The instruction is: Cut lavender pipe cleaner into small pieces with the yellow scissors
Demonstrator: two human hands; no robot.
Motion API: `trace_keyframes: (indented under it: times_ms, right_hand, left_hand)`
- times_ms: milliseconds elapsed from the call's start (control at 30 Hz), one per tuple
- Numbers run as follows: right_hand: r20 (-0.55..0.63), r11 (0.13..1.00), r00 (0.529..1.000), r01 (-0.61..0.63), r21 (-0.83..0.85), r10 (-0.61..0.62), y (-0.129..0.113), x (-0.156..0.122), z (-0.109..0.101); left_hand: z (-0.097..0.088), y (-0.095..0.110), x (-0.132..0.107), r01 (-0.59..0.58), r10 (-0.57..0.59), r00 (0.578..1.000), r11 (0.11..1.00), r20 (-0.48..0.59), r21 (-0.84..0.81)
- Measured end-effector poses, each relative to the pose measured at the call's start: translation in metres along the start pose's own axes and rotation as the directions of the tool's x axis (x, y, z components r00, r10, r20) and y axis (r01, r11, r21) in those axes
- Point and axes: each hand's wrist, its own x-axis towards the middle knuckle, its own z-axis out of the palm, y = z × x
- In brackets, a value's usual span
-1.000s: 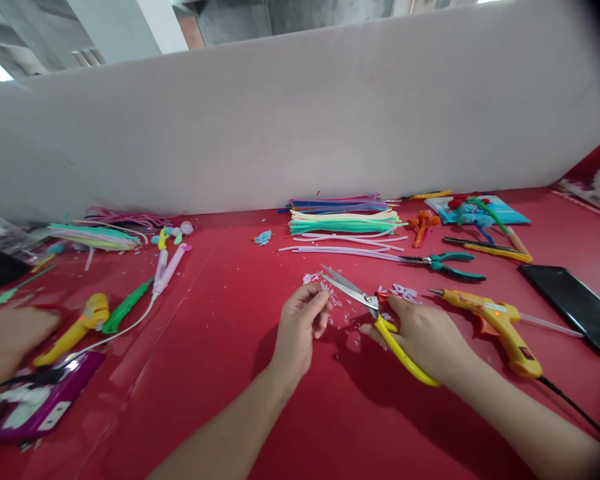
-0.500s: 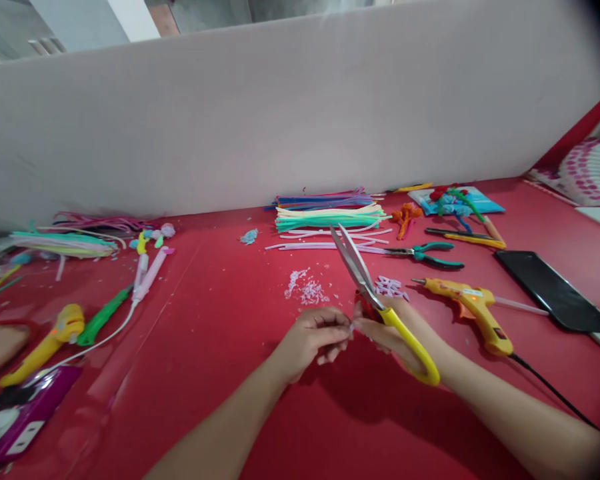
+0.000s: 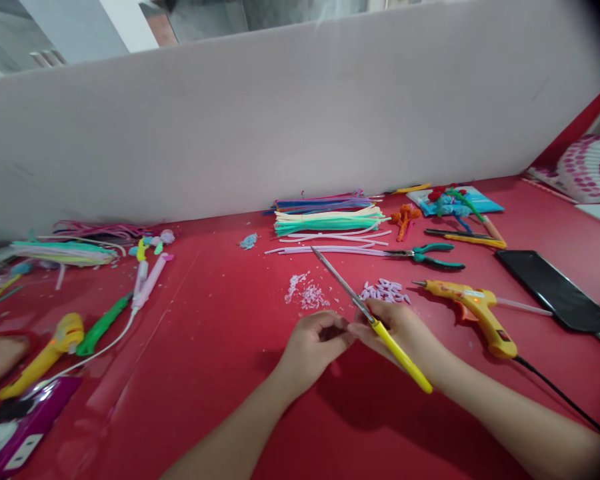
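My right hand (image 3: pixel 400 333) holds yellow-handled scissors (image 3: pixel 397 353), their blades pointing up and to the left, seen edge-on. My left hand (image 3: pixel 315 347) is closed in a pinch, its fingertips meeting those of my right hand. Whatever lies between the fingertips is too small or too hidden to make out. Just beyond my right hand is a pile of short lilac pipe cleaner pieces (image 3: pixel 387 291). Lilac fluff clippings (image 3: pixel 313 297) lie scattered past my left hand.
Bundles of pipe cleaners (image 3: pixel 330 220) lie by the white partition (image 3: pixel 230 133). To the right are pliers (image 3: pixel 433 257), a yellow glue gun (image 3: pixel 473 310) and a black phone (image 3: pixel 555 290). At left, another person's hand (image 3: pixel 0 360) is near a second glue gun (image 3: pixel 50 347) and a purple power strip (image 3: pixel 40 420).
The scissors in my right hand have turned from a broad view to edge-on, their tips swinging left and down. More of the lilac pile shows. My hands stay together at the fingertips.
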Motion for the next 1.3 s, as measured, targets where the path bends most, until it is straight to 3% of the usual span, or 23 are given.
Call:
trace_keyframes:
  times_ms: [100,200,333,667,1067,1300]
  right_hand:
    - [-0.083,0.972,0.997,-0.018,-0.234,-0.001,0.000,0.000,-0.008]
    - [-0.108,0.909,0.994,-0.044,-0.415,-0.001,0.003,0.000,-0.008]
    - [-0.061,0.863,0.998,-0.032,-0.505,0.002,0.006,-0.001,0.001]
    - [-0.007,0.834,1.000,0.009,-0.552,-0.015,0.005,-0.001,0.009]
    - [0.039,0.843,0.999,-0.008,-0.537,0.034,0.004,0.002,0.008]
    - [0.072,0.835,0.995,-0.013,-0.549,0.063,0.009,0.002,0.009]
  left_hand:
    - [-0.005,-0.001,0.003,0.057,-0.078,0.990,0.983,-0.113,-0.175]
    - [-0.011,0.000,0.005,-0.009,-0.078,0.963,0.948,-0.258,-0.318]
    - [-0.015,0.002,0.007,-0.074,-0.088,0.924,0.913,-0.371,-0.401]
    - [-0.020,0.001,0.008,-0.122,-0.061,0.926,0.885,-0.372,-0.449]
    - [-0.021,0.005,0.008,-0.080,-0.130,0.914,0.872,-0.385,-0.484]
    - [-0.024,0.000,0.007,-0.051,-0.127,0.932,0.880,-0.339,-0.472]
